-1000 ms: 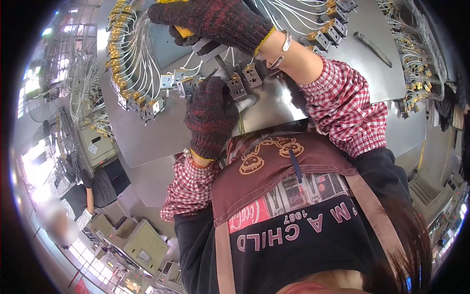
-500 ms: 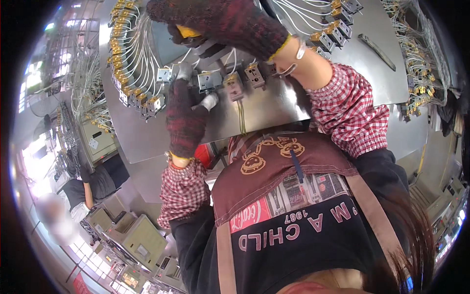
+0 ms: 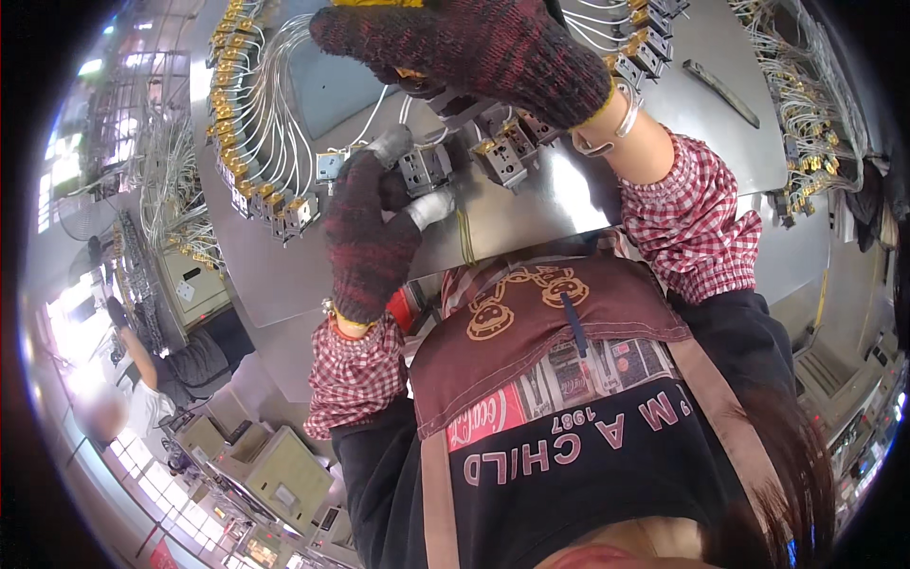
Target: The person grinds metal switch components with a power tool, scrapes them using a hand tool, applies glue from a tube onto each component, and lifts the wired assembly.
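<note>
My left hand (image 3: 372,232), in a dark red and black knit glove with white-covered fingertips, pinches a small silver metal connector block (image 3: 424,168) between thumb and finger. A white wire runs up from the block. Above it, my right hand (image 3: 474,52), gloved alike, is closed around a black-and-yellow tool (image 3: 455,104); its kind is mostly hidden by the glove. Right of the pinched block, more silver blocks with dark holes (image 3: 505,156) stand close together. Another small block (image 3: 330,166) lies just left of my left fingers.
Rows of wired blocks with brass-coloured parts (image 3: 227,104) curve along the metal table's left (image 3: 270,275). Similar blocks (image 3: 649,43) stand at upper right, near a flat metal bar (image 3: 720,93). A yellow-green band (image 3: 465,237) hangs over the front edge. Another person (image 3: 180,375) is at far left.
My left hand has shifted right and now pinches a different spot along the row of blocks. My right hand has moved right and slightly down with the tool. The blocks have moved closer together.
</note>
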`<state>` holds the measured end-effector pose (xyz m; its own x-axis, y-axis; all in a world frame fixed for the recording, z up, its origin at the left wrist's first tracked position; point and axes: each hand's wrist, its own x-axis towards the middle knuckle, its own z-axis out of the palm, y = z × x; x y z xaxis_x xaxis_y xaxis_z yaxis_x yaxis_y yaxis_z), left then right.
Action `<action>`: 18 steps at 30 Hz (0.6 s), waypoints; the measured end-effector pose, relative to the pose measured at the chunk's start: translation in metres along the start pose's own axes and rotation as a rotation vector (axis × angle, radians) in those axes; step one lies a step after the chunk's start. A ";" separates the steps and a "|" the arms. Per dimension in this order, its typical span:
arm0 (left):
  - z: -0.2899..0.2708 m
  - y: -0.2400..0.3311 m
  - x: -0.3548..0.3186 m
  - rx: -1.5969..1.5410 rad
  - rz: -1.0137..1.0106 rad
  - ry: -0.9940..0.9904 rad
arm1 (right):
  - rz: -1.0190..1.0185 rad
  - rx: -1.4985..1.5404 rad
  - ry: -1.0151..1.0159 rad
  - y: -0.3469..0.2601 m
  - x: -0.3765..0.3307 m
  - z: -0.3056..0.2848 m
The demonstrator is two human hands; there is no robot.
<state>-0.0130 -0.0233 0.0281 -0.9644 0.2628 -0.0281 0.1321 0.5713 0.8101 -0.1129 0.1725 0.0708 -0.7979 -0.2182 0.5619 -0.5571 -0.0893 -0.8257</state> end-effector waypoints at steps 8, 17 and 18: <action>0.034 -0.006 0.001 0.219 0.438 0.181 | -0.210 -0.208 0.165 -0.015 0.003 0.011; 0.033 -0.007 -0.011 0.193 0.272 0.130 | 0.071 -0.107 0.184 -0.001 0.014 0.011; 0.035 -0.007 -0.010 0.210 0.260 0.159 | 0.049 -0.092 0.189 -0.001 0.014 0.012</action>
<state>0.0033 -0.0026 0.0017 -0.9139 0.3054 0.2675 0.4054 0.6526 0.6402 -0.1205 0.1575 0.0783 -0.8485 -0.0329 0.5282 -0.5287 0.0078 -0.8488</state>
